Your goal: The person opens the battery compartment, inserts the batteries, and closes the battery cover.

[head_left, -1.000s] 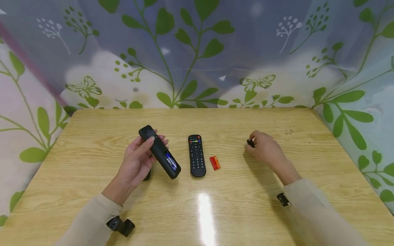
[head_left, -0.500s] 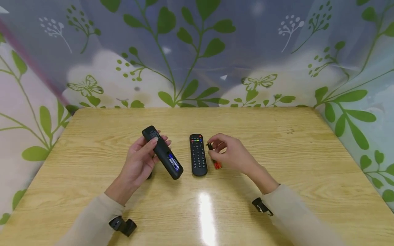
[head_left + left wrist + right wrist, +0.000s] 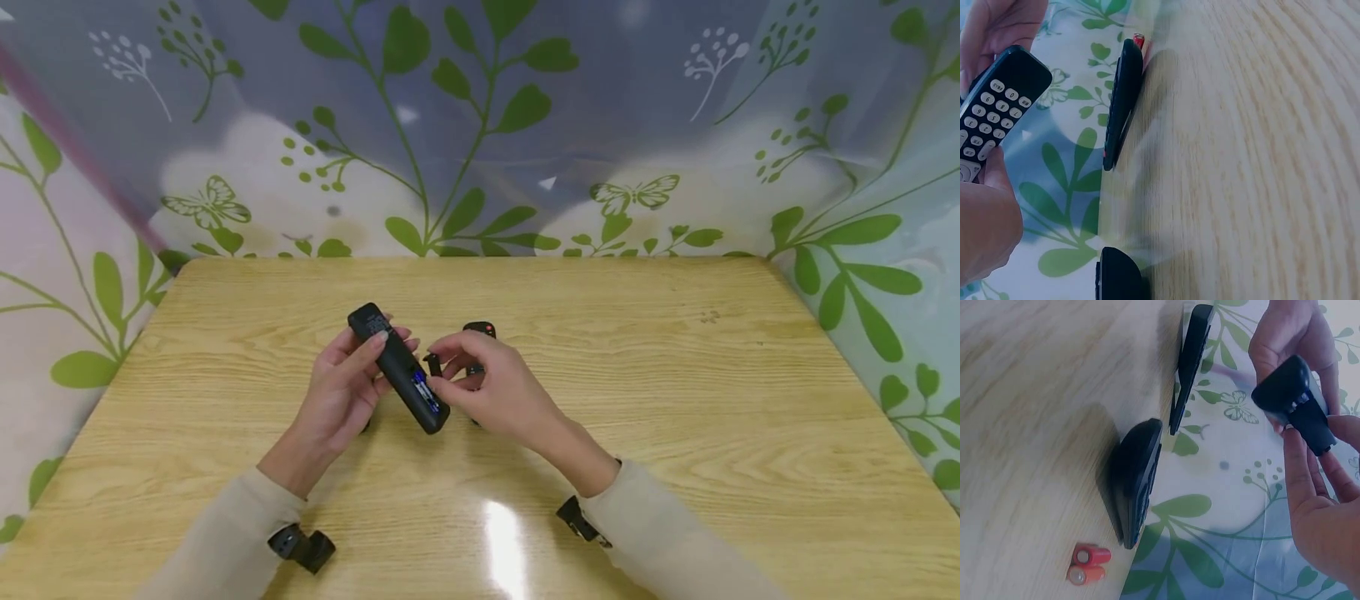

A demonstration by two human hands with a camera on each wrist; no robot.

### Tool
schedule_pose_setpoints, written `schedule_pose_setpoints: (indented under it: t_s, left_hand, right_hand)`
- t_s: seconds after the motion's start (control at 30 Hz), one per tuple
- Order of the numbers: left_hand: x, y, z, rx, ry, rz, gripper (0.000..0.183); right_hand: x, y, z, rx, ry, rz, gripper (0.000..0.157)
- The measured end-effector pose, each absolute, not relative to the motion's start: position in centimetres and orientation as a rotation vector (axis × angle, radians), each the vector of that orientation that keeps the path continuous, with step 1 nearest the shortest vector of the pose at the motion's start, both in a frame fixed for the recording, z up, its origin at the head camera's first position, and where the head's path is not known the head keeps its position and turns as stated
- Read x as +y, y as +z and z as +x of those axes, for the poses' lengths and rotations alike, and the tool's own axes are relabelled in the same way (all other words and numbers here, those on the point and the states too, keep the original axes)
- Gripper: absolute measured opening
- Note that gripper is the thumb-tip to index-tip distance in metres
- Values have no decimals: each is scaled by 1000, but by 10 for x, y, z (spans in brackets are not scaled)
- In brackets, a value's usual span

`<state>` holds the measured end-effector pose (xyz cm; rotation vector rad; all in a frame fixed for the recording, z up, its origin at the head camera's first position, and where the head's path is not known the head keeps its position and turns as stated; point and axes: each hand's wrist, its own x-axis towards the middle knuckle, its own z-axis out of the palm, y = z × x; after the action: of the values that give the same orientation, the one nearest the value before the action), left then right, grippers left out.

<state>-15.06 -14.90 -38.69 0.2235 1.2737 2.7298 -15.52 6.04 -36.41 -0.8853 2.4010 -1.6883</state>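
My left hand [image 3: 333, 392] grips a black remote control [image 3: 393, 362] at a slant above the table, its back turned up. Blue batteries [image 3: 425, 392] lie in its uncovered compartment. The left wrist view shows the white number keys on the remote's underside. With thumb and fingers, my right hand [image 3: 506, 387] pinches a small black battery cover [image 3: 433, 364] right beside the compartment. Seen from the right wrist, the cover [image 3: 1312, 428] overlaps the remote's back near its end.
A second remote [image 3: 1132, 481] lies keys up on the wooden table [image 3: 675, 375], mostly behind my right hand in the head view. Beside it are a red battery [image 3: 1094, 555] and an orange battery [image 3: 1088, 575]. A third remote [image 3: 1192, 362] lies under my left hand's side.
My right hand has carried the battery cover leftward, past the loose batteries and over the second remote, up to the held remote. My left hand has hardly moved.
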Motion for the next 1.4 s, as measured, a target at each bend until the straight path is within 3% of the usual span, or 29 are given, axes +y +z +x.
schedule_pose_setpoints:
  t_s: [1.1, 1.4]
  left_hand:
    - [-147, -390, -149, 1290, 2701, 265, 34]
    - [-147, -389, -151, 1214, 2749, 207, 29]
  right_hand:
    - [58, -368, -143, 2616, -1373, -1156, 30]
    - [55, -373, -131, 2814, -985, -1270, 62]
